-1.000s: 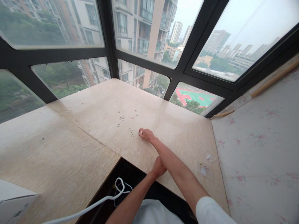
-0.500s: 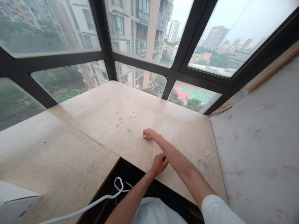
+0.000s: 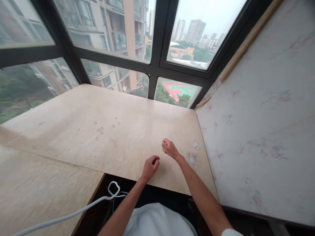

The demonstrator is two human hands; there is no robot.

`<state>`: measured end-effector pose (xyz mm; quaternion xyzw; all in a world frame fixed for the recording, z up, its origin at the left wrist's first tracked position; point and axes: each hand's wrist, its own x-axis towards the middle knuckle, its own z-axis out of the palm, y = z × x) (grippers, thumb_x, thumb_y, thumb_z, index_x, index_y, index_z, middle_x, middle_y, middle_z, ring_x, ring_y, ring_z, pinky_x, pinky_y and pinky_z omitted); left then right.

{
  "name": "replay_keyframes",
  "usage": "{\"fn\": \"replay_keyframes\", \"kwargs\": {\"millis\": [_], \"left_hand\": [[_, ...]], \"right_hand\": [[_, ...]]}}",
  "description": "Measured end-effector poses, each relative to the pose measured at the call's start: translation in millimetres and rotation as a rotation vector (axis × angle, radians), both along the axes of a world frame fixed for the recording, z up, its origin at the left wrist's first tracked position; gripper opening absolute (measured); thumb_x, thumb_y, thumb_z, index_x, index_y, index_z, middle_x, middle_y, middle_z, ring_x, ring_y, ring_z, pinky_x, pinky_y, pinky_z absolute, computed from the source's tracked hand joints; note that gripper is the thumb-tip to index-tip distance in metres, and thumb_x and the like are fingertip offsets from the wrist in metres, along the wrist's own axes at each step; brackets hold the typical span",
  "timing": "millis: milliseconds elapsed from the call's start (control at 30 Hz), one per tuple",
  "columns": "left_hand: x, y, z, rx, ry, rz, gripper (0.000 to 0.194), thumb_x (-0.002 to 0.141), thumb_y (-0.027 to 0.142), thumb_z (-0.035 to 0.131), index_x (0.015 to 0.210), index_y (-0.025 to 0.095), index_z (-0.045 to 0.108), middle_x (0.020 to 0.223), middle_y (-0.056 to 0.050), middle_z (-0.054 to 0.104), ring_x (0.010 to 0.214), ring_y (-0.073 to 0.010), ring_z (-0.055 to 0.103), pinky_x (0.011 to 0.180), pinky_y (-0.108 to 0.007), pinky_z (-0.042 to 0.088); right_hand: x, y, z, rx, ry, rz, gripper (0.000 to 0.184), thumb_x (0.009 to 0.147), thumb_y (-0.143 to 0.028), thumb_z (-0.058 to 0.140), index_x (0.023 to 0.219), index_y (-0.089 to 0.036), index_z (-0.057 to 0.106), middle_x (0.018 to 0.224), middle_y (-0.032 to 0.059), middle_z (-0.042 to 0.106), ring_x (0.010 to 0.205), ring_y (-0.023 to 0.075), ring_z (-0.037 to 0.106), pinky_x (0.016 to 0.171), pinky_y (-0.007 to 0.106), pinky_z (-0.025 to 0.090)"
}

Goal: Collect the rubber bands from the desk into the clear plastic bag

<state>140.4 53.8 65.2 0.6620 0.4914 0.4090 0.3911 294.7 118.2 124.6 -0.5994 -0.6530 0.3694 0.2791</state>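
Head view | The person's right hand (image 3: 169, 148), fingers curled, has shifted away from small rings (image 3: 113, 140) scattered on a pale tabletop (image 3: 137, 114), leaving them untouched, nearer a clear packet (image 3: 192, 158) | Left hand (image 3: 149, 168) loosely bent; either's contents cannot be told

Tabletop (image 3: 137, 114) smooth, faintly glossy, stone-patterned; cable (image 3: 71, 214) smooth plastic-looking; shirt (image 3: 157, 221) matt cloth.
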Motion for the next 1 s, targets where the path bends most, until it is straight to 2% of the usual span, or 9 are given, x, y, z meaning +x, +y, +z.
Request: {"fn": "replay_keyframes", "kwargs": {"millis": [167, 267, 367, 500, 600, 800, 1000], "left_hand": [[0, 2, 0.4, -0.001, 0.032, -0.01, 0.019, 0.083, 0.024, 0.046, 0.084, 0.017, 0.064, 0.077, -0.004, 0.067, 0.064, -0.0144, 0.058, 0.061, -0.026, 0.045], [0, 3, -0.4, -0.006, 0.052, -0.028, 0.02, 0.084, 0.027, 0.046, 0.086, 0.018, 0.064, 0.078, -0.004, 0.068, 0.065, -0.0149, 0.06, 0.061, -0.026, 0.046], [0, 4, -0.8, -0.003, 0.065, -0.034, 0.02, 0.084, 0.028, 0.046, 0.085, 0.018, 0.064, 0.077, -0.004, 0.068, 0.064, -0.015, 0.06, 0.061, -0.026, 0.047], [1, 4, 0.0, 0.01, 0.076, -0.039, 0.02, 0.084, 0.027, 0.046, 0.085, 0.019, 0.064, 0.079, -0.004, 0.068, 0.065, -0.0151, 0.061, 0.061, -0.026, 0.048], [1, 4, 0.8, 0.015, 0.081, -0.032, 0.019, 0.084, 0.027, 0.046, 0.085, 0.018, 0.064, 0.079, -0.004, 0.068, 0.065, -0.0148, 0.061, 0.062, -0.025, 0.048], [2, 3, 0.6, 0.009, 0.081, -0.02, 0.019, 0.084, 0.026, 0.047, 0.085, 0.018, 0.064, 0.078, -0.003, 0.068, 0.064, -0.0145, 0.061, 0.061, -0.025, 0.047], [1, 3, 0.7, 0.008, 0.078, -0.023, 0.019, 0.084, 0.027, 0.047, 0.085, 0.018, 0.064, 0.077, -0.004, 0.068, 0.064, -0.0147, 0.06, 0.06, -0.025, 0.046]], "right_hand": [[64, -55, 2.9, 0.083, 0.028, -0.31, 0.031, 0.087, -0.041, 0.039, 0.063, -0.022, 0.041, 0.04, -0.0076, 0.041, 0.038, 0.0084, 0.044, 0.042, 0.017, 0.032], [94, -81, 6.5, 0.12, 0.001, -0.484, 0.035, 0.088, -0.049, 0.04, 0.068, -0.021, 0.048, 0.042, -0.0069, 0.042, 0.038, 0.0096, 0.045, 0.042, 0.019, 0.033], [115, -96, 8.1, 0.142, -0.049, -0.599, 0.039, 0.087, -0.052, 0.041, 0.077, -0.019, 0.057, 0.045, -0.0047, 0.047, 0.04, 0.0113, 0.047, 0.043, 0.021, 0.034], [131, -101, 3.6, 0.109, -0.13, -0.635, 0.033, 0.081, -0.047, 0.052, 0.078, -0.018, 0.067, 0.041, -0.0033, 0.05, 0.041, 0.0131, 0.048, 0.046, 0.023, 0.033], [135, -101, -1.6, 0.084, -0.152, -0.646, 0.033, 0.08, -0.044, 0.052, 0.084, -0.017, 0.072, 0.041, -0.003, 0.052, 0.04, 0.0136, 0.048, 0.046, 0.023, 0.034], [134, -103, -9.5, 0.076, -0.105, -0.66, 0.04, 0.082, -0.046, 0.046, 0.086, -0.015, 0.072, 0.042, -0.0032, 0.051, 0.038, 0.0127, 0.046, 0.043, 0.023, 0.034], [145, -113, -18.6, 0.081, -0.071, -0.778, 0.043, 0.083, -0.048, 0.045, 0.087, -0.013, 0.07, 0.044, -0.0032, 0.05, 0.038, 0.0122, 0.043, 0.042, 0.023, 0.034]]}}
